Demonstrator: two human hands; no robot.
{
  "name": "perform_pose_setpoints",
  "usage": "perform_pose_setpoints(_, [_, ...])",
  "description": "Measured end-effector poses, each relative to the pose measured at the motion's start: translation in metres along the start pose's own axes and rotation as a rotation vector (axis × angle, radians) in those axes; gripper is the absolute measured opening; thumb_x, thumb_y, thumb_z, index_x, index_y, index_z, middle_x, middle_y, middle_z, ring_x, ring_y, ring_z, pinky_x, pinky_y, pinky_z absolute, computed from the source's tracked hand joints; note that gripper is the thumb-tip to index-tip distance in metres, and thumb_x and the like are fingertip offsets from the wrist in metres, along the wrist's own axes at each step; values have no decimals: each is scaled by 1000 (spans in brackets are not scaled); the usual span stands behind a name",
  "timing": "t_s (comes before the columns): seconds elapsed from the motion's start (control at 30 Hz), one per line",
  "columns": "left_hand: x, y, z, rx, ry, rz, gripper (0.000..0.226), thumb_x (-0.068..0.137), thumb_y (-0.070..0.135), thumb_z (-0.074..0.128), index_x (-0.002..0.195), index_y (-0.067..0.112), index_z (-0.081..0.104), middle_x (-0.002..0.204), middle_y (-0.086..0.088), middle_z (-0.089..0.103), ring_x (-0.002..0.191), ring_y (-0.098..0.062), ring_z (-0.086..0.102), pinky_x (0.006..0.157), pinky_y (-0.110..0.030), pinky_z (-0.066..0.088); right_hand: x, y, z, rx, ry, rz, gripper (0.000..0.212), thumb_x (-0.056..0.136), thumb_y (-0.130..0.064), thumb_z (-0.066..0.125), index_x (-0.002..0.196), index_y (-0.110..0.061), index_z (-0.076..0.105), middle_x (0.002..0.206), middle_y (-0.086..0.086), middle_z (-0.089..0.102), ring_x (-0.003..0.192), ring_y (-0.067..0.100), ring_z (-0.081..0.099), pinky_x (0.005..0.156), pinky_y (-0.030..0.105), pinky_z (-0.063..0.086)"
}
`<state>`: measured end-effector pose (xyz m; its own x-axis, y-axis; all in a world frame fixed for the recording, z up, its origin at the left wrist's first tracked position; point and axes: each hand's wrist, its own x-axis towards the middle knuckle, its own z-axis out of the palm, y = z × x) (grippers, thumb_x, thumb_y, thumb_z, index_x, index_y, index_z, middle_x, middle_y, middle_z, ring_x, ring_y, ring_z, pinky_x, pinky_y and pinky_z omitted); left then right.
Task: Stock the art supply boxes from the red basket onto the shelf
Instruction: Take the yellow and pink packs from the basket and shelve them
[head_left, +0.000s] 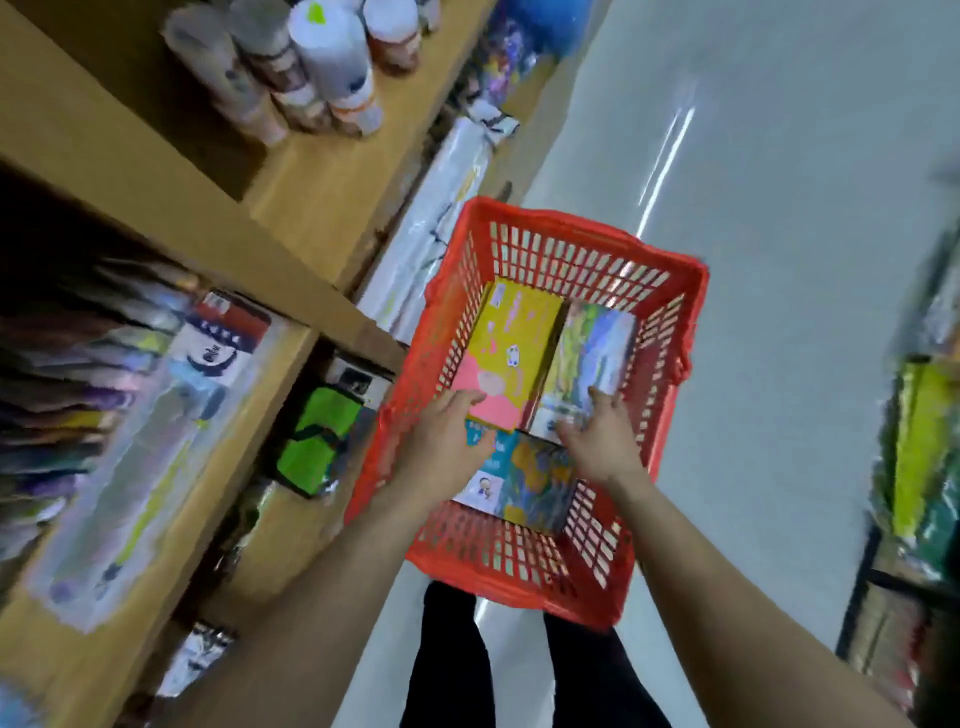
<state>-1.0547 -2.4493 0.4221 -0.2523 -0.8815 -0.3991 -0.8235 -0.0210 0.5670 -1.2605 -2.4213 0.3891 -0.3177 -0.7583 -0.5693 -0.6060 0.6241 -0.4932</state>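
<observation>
Cardboard boxes lying flat in the red basket (561, 214) look light and stiff, so I'd grab the yellow-pink box (511, 340) by its long edges, left hand (441, 441) resting open-fingered on it, right hand (597, 441) loose, gripping nothing.

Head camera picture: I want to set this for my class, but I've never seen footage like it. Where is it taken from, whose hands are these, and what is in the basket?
There is no machine here. A person wears a wide-angle camera on the head, so you look down along their own arms. The left hand and right hand reach into a red basket beside wooden shelves. Three boxes lie in it: a yellow-and-pink box, a box with a landscape painting, and a blue-and-yellow box nearest the person. The left hand touches the yellow-and-pink box and the right hand touches the landscape one. The blur hides whether either hand grips.
</observation>
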Motion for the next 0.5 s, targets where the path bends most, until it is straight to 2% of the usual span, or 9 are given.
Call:
perform_pose_setpoints(0.07, [21,-15,25,19,-60,-14,51,87,22,72,133,8,57,131,-13,58,121,-32,53,97,-33,36,8,5,23,7,42,47,60,87,-18,67,138,7,47,135,32,50,127,45,45,104,39,34])
perform_pose_setpoints(0.17, [47,-38,52,52,-76,-66,65,86,26,73,141,2,46,141,-18,50,130,-35,46,105,-34,29,18,14,51,13,98,79,65,87,-23,64,145,0,44,149,23,40,137,40,37,112,35,26])
perform_pose_setpoints(0.27, [63,-55,73,48,-75,-123,83,87,27,73,150,-4,28,154,-24,32,142,-38,31,114,-35,19,23,23,71,-54,203,78,66,85,-27,62,146,-8,45,150,17,38,133,40,37,110,40,32])
perform_pose_setpoints(0.37, [69,-65,91,95,-35,-181,94,88,37,69,156,0,15,159,-20,26,143,-37,27,116,-41,23,27,25,85,-101,282,67,62,82,-32,63,140,-14,49,148,13,40,129,39,38,104,46,40])
perform_pose_setpoints(0.43, [73,-67,99,100,10,-198,95,88,39,68,156,1,14,153,-20,31,137,-36,34,111,-41,30,31,27,89,-66,322,89,59,83,-33,64,138,-18,51,147,10,40,129,36,37,103,46,40])
perform_pose_setpoints(0.5, [79,-65,104,39,13,-237,96,89,40,67,156,-1,12,154,-23,29,139,-37,34,115,-41,29,33,29,92,-29,361,95,56,84,-33,63,138,-20,52,146,9,41,128,34,37,103,44,39])
